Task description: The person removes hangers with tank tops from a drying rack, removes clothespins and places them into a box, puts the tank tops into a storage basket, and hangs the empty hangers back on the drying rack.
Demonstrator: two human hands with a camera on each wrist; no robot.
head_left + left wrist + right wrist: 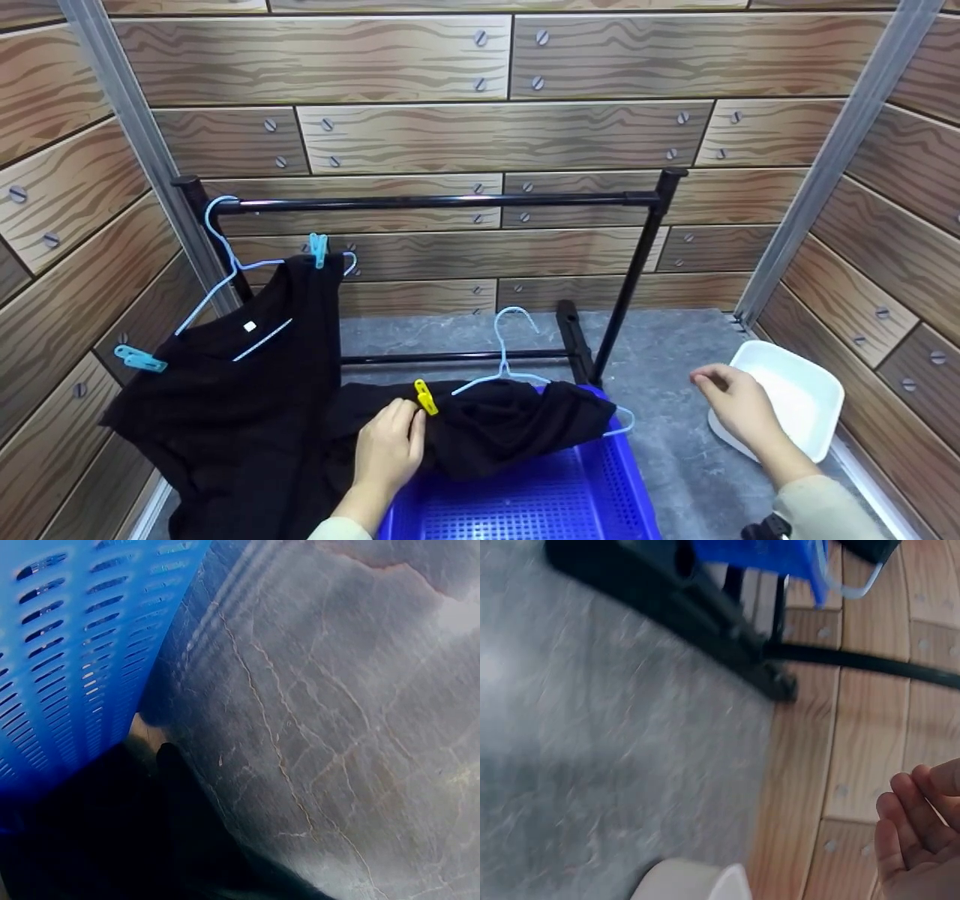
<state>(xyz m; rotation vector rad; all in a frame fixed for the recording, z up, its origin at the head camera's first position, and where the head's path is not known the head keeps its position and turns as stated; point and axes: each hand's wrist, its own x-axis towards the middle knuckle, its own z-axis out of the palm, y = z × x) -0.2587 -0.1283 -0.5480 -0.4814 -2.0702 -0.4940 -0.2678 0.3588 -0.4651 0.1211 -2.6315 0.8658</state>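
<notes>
The left hand (388, 446) is apparently gripping the hangered black garment (517, 435) over the blue basket (634, 487); at right, the right hand (742, 412) is hanging relaxed, its empty palm (930, 877) showing only in its wrist view.

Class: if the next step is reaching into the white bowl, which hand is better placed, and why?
Probably the right hand: in the head view it overlaps the white bowl and shows nothing held. The left hand is farther off, apparently gripping the black cloth beside the yellow peg.
</notes>
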